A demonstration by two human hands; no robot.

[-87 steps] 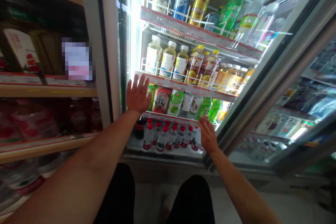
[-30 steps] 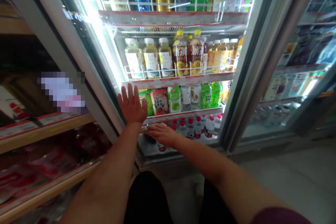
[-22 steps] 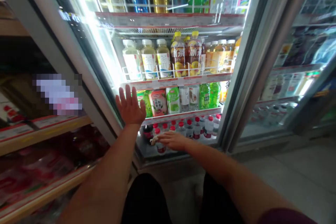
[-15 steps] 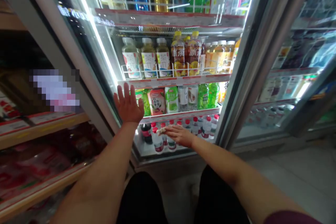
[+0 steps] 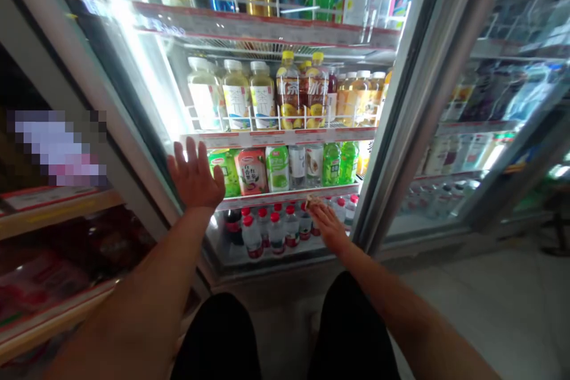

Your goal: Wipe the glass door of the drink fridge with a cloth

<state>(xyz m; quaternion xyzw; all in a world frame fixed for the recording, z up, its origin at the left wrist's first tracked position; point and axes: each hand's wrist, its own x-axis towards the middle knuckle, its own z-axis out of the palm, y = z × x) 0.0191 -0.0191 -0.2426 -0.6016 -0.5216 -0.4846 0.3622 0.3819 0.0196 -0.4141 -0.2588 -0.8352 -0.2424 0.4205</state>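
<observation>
My left hand [image 5: 196,175] lies flat with fingers spread against the glass door [image 5: 249,264] of a drinks fridge, near its left side. Lower down and to the right, my right hand [image 5: 327,221] presses a small crumpled cloth [image 5: 314,202] to the same glass, its fingers stretched over it. Part of the cloth is hidden under the fingers. Behind the glass, red-capped water bottles [image 5: 276,231] stand on the bottom level. Green and red drink cartons or bottles [image 5: 250,172] fill the shelf above them.
Tea bottles [image 5: 236,95] and yellow-capped bottles [image 5: 317,92] line a higher shelf. A metal door frame [image 5: 412,95] runs along the right, with another glass-fronted fridge [image 5: 463,148] beyond. Wooden store shelves [image 5: 57,214] stand at the left. My knees [image 5: 218,338] are close to the fridge base.
My right hand has slid to the right and slightly up across the glass with the cloth. My left hand stays flat on the door. The view has shifted a little.
</observation>
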